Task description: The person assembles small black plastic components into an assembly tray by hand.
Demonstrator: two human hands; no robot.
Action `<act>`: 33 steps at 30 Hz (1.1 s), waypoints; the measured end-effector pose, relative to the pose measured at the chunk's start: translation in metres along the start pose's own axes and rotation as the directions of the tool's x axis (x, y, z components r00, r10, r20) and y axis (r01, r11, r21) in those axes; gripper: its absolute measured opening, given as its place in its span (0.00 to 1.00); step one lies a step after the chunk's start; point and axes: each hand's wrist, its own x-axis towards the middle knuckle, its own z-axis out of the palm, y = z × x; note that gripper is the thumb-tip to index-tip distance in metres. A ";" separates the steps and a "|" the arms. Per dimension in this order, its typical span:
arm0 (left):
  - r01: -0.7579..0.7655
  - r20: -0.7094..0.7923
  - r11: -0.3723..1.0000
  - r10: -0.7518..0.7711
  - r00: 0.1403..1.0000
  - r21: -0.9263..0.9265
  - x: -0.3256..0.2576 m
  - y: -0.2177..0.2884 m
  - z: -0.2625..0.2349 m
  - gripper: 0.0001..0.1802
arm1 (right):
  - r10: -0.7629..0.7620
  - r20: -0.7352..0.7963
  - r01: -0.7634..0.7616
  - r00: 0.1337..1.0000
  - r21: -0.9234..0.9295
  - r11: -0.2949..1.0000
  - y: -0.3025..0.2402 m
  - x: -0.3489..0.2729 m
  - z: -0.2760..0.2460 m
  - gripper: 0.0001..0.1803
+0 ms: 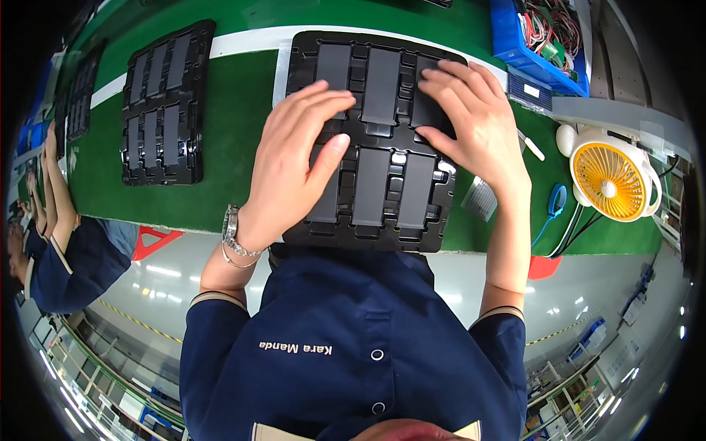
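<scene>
A black moulded plastic tray (382, 234) lies before me on the green bench, with two rows of dark grey rectangular blocks (381, 88) set in its pockets. My left hand (301, 143) hovers over or rests on the tray's left side, fingers stretched and thumb apart, covering parts of the left blocks. Over the upper right block (428, 103) is my right hand (474, 110), its fingers spread and thumb held away. Whether its fingertips touch that block I cannot tell. Nothing shows inside either hand.
Left on the bench stands another filled black tray (163, 106). At right are a blue bin (540, 62) of wires, a white fan with orange blades (607, 182), a blue strap (557, 202) and a white pen-like stick (531, 145). A co-worker (73, 257) sits at far left.
</scene>
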 end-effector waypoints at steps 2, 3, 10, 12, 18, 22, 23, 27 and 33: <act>-0.002 0.098 0.988 0.017 0.995 -0.153 0.004 0.012 -0.006 0.16 | -0.073 -0.097 0.073 0.993 -0.011 0.997 0.002 0.002 0.002 0.18; 0.129 0.214 0.935 -0.059 0.975 -0.331 0.005 0.019 -0.008 0.15 | -0.098 -0.254 0.083 0.962 -0.071 0.994 0.003 0.005 0.001 0.14; 0.494 0.484 -0.040 -0.281 0.829 -0.868 -0.004 0.027 0.004 0.21 | -0.263 -0.538 0.236 0.801 -0.119 0.964 -0.071 0.013 0.014 0.08; 0.446 0.426 -0.030 -0.358 0.831 -0.895 -0.006 0.027 0.005 0.22 | -0.223 -0.466 0.240 0.856 -0.023 0.971 -0.074 0.007 0.017 0.09; 0.354 0.284 0.186 -0.320 0.904 -0.917 -0.001 0.032 0.005 0.21 | 0.505 -0.251 -0.214 0.826 0.689 0.692 -0.085 -0.004 0.008 0.09; 0.342 0.252 0.281 -0.310 0.916 -0.897 -0.002 0.036 0.009 0.25 | 0.543 0.129 -0.228 0.830 0.967 0.118 -0.087 -0.003 0.014 0.04; 0.356 0.261 0.328 -0.301 0.917 -0.875 -0.003 0.037 0.008 0.25 | 0.512 0.148 -0.195 0.846 0.980 0.040 -0.089 -0.002 0.013 0.04; 0.360 0.254 0.378 -0.301 0.919 -0.853 -0.003 0.041 0.008 0.25 | 0.498 0.182 -0.201 0.848 0.979 -0.015 -0.090 -0.002 0.014 0.03; 0.327 0.203 0.507 -0.284 0.937 -0.798 -0.003 0.045 0.005 0.25 | 0.487 0.157 -0.187 0.859 0.982 0.014 -0.091 -0.004 0.017 0.03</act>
